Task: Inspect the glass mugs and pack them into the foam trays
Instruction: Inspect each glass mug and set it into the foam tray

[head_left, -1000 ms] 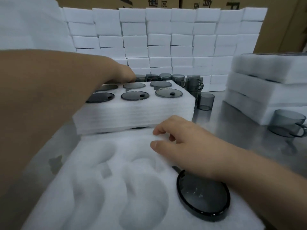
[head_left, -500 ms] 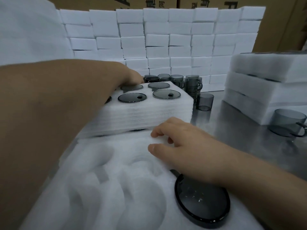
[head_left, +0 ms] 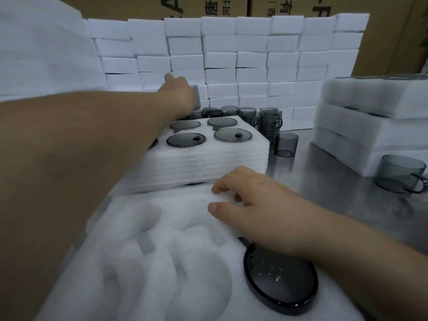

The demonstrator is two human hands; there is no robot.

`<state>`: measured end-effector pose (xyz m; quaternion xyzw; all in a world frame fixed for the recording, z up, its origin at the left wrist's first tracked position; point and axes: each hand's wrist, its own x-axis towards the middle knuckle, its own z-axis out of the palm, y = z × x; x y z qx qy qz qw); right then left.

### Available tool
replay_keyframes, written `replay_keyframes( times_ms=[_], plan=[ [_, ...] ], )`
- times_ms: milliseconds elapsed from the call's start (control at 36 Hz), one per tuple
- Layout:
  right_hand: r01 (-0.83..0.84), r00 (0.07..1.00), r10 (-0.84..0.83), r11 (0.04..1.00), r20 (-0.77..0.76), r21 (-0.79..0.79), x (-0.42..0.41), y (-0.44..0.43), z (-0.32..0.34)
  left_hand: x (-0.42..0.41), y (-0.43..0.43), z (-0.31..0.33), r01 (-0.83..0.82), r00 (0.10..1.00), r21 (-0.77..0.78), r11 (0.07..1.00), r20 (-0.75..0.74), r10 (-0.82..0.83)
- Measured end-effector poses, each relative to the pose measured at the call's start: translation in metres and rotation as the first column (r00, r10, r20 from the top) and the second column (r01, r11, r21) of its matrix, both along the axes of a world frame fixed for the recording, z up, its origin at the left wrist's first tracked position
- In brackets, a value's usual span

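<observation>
My left hand (head_left: 178,91) reaches far over the filled foam tray (head_left: 208,158) and grips a smoky grey glass mug (head_left: 196,97), mostly hidden behind the hand, above the cluster of loose mugs (head_left: 254,117). The filled tray holds mugs in its wells, such as a front mug (head_left: 186,139). My right hand (head_left: 254,205) rests on the far edge of the near foam tray (head_left: 162,251), fingers loosely bent. This tray has one mug (head_left: 280,274) in its near right well; the other wells show bare foam.
A wall of white foam blocks (head_left: 254,66) closes the back, with cardboard boxes (head_left: 231,5) behind. Stacked foam trays (head_left: 370,126) stand at the right on the steel table (head_left: 324,181). A lone mug (head_left: 400,173) sits beside them, another mug (head_left: 286,144) near the filled tray.
My left hand has risen from the back of the filled tray, now holding a mug higher against the foam wall. My right hand stays on the near tray.
</observation>
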<state>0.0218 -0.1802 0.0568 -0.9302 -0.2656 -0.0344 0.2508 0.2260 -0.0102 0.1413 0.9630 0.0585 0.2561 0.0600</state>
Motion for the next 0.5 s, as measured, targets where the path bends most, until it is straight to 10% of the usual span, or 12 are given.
replay_keyframes(
  times_ms=[500],
  plan=[
    [0.033,0.999,-0.032,0.999,-0.030,0.040,-0.001,0.000,0.001,-0.170,-0.033,0.012,0.546,0.772,-0.438,0.714,0.593,-0.226]
  ],
)
